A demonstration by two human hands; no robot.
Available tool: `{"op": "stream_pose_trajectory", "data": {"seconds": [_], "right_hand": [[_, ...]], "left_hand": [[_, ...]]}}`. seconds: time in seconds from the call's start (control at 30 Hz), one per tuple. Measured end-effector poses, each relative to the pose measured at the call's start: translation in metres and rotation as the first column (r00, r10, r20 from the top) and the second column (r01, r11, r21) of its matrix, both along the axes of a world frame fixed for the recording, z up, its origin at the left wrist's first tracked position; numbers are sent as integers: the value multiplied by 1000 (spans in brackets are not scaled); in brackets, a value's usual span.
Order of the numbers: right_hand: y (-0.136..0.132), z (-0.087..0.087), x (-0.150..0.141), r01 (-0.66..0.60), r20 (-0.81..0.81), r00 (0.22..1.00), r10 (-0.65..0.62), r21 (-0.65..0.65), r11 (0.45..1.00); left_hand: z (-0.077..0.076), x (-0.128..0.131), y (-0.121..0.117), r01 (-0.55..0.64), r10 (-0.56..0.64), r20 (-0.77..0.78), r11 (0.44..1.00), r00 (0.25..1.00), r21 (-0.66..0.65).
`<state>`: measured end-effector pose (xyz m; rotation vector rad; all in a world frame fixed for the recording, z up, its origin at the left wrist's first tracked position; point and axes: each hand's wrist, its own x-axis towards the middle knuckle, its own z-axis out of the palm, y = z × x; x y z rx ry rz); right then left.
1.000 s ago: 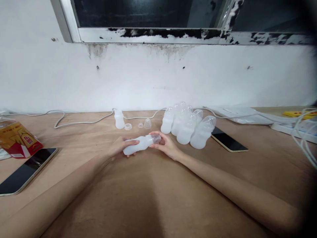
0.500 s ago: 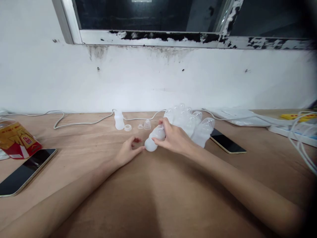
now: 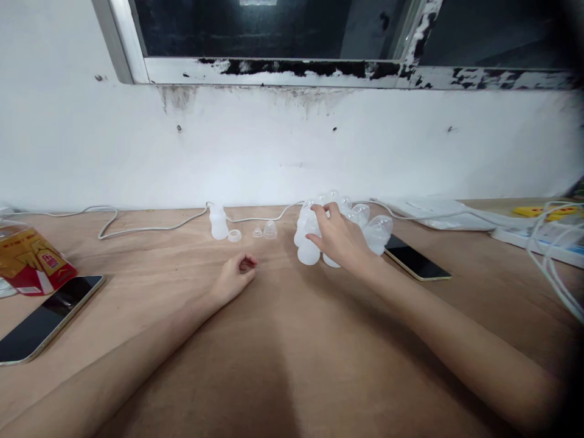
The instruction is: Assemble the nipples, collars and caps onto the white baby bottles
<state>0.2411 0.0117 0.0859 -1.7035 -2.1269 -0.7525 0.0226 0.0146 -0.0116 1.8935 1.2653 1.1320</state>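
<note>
White-painted wall, stained beneath the window; upright behind everything.
Wooden tabletop, brown, running to the wall's foot.
Window, metal frame, dark panes, black-and-white flaking along the lower rail.
Cluster of frosted bottles, clear domed tops, close-set, right of centre; exact count hidden.
Package, red and gold, far left.
Right hand, over the cluster's front left, thumb and fingers curved about the upper part of one bottle; whether they press on it, cannot tell.
Left hand, on the tabletop well apart from the cluster, fingers loosely curled, thumb separated from them.
Phones, two, dark screens: one near the package; one just right of the cluster.
Single frosted bottle, topless, upright near the wall.
Clear dome, standing to its right.
Pale ring, flat, just beside the single bottle.
Small clear piece, between ring and dome.
</note>
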Motion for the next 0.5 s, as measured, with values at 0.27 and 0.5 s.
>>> {"op": "stream_pose_trajectory", "data": {"seconds": [0.27,0.5], "right_hand": [[-3,0,0,76,-2,997,-76,17,997],[-19,-16,-20,-361,-109,921,375,128,924]], "left_hand": [[1,1,-1,1,0,-50,1000,999,24],[9,-9,-10,175,-94,-449,975,889,141]]}}
